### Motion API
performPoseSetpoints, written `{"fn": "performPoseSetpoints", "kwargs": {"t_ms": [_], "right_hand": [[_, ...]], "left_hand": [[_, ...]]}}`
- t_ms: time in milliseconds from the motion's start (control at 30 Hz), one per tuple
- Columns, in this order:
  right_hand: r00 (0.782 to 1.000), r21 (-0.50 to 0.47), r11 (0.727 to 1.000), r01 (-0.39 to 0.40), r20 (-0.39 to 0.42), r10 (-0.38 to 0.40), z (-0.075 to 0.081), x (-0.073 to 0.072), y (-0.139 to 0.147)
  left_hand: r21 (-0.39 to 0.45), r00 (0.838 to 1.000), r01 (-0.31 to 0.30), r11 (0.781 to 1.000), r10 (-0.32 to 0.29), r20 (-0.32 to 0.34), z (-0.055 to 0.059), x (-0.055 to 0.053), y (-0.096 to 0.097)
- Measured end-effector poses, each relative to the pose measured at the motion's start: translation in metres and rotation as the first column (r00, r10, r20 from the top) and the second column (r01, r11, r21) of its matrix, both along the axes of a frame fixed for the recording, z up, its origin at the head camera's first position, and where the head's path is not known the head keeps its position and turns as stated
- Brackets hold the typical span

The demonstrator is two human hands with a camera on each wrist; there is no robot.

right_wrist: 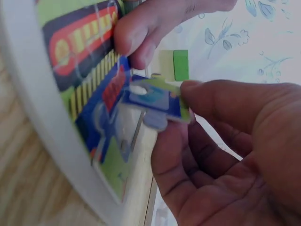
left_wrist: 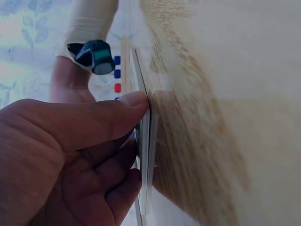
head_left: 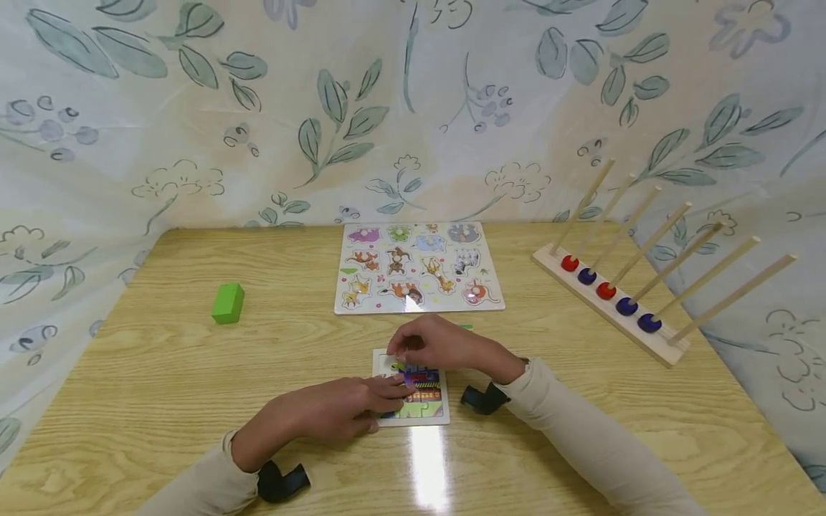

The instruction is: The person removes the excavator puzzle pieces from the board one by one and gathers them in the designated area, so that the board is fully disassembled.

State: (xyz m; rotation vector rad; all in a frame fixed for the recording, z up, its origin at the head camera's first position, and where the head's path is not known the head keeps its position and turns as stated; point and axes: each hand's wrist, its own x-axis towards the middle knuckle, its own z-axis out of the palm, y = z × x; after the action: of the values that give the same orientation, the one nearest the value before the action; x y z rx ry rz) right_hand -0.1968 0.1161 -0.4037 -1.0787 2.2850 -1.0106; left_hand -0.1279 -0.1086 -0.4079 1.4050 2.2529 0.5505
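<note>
Where right hand [head_left: 439, 342] pinches, puzzle piece [right_wrist: 155, 99], between thumb [right_wrist: 216, 98] and finger [right_wrist: 168, 153]

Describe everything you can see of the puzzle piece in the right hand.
The puzzle piece is flat and thin, printed dark blue with a lighter blue patch and green along its edge; it looks like card or thin wood, though which is unclear. A rounded tab juts from one side. The right hand pinches it between thumb and fingers, tilted against the small puzzle. Whether it touches the puzzle can't be told.
</note>
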Motion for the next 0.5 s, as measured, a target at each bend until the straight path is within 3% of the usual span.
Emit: {"fn": "performPoseSetpoints", "kwargs": {"t_ms": [267, 500], "right_hand": [[0.996, 0.011, 0.999, -0.036, 0.078, 0.035, 0.0038, -0.0032, 0.0074], [0.997, 0.096, 0.995, -0.027, -0.064, 0.033, 0.0059, 0.0003, 0.0066]], "left_hand": [[-0.020, 1.000, 0.007, 1.000, -0.007, -0.012, -0.0004, -0.0017, -0.0014], [-0.026, 0.999, 0.035, 0.999, -0.036, -0.021, 0.0026, -0.0030, -0.0015]]}}
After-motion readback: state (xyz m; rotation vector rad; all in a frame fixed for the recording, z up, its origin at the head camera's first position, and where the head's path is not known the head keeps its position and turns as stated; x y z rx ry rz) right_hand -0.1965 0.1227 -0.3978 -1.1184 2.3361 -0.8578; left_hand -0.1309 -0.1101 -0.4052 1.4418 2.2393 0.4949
